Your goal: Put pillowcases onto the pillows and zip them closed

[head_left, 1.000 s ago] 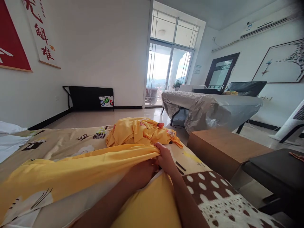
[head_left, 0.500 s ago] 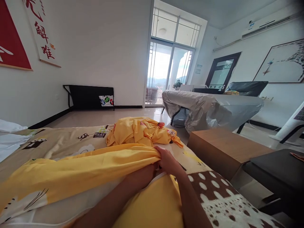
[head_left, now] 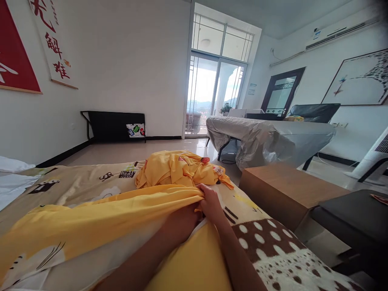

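A yellow printed quilt cover (head_left: 115, 214) stretches from the lower left to my hands, with white fabric (head_left: 100, 250) showing beneath it. My right hand (head_left: 209, 202) is closed on the gathered edge of the cover, thumb and fingers pinching the cloth. Tucked under that edge is my left hand (head_left: 189, 216), close beside the right; the cover hides its fingers, so I cannot see their grip. More smooth yellow fabric (head_left: 194, 258) lies between my forearms. Just beyond my hands sits a crumpled heap of yellow cloth (head_left: 169, 167) with red printed details.
Everything lies on a bed with a beige panda-print blanket (head_left: 79, 182), brown and spotted at right. White bedding (head_left: 15, 173) is at the left edge. To the right stand a wooden box-like table (head_left: 291, 182), a dark seat (head_left: 354, 214) and a plastic-covered table (head_left: 266, 137).
My hands keep almost the same place and hold. The left hand and the cover's edge shift very slightly; the view tips a little.
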A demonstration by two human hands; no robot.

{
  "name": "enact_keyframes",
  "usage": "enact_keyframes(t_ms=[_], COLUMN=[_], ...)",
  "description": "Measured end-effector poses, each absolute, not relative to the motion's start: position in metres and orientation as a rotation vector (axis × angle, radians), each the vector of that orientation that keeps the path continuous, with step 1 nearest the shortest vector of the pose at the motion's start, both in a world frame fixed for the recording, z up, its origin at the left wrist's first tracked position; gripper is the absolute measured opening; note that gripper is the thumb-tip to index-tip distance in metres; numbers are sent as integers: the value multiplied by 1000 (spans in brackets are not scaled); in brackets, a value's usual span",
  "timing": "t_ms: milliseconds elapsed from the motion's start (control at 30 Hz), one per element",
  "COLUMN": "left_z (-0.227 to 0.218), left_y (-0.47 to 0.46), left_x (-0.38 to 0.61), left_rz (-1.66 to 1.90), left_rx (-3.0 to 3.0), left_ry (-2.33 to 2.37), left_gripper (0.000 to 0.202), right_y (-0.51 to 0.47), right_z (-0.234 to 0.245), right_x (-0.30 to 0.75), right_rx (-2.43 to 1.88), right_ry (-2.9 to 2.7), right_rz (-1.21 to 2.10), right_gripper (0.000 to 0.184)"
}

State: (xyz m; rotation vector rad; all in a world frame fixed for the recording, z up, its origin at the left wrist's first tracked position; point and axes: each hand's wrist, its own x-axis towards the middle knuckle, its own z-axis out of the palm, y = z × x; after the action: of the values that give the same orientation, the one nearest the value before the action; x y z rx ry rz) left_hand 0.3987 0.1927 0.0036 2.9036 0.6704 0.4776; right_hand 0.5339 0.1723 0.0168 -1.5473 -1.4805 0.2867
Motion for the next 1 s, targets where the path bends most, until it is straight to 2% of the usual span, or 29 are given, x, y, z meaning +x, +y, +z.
enact_keyframes(t_ms=[100, 367, 733, 1000], left_z=[-1, -2, 6, 6], left_y=[196, 197, 196, 196], left_x=[400, 396, 393, 394], left_rz=[480, 433, 412, 441], left_rx=[2901, 2847, 2768, 2792], left_ry=[680, 743, 718, 722], left_gripper=[28, 28, 28, 29], right_y=[175, 181, 187, 182], right_z=[14, 7, 2, 6], right_x=[537, 543, 545, 544], right_rx=[-1536, -1520, -1392, -1419], right_ry=[-1443, -1463, -1407, -1458], right_rz=[329, 115, 330, 358], right_gripper=[28, 36, 31, 36])
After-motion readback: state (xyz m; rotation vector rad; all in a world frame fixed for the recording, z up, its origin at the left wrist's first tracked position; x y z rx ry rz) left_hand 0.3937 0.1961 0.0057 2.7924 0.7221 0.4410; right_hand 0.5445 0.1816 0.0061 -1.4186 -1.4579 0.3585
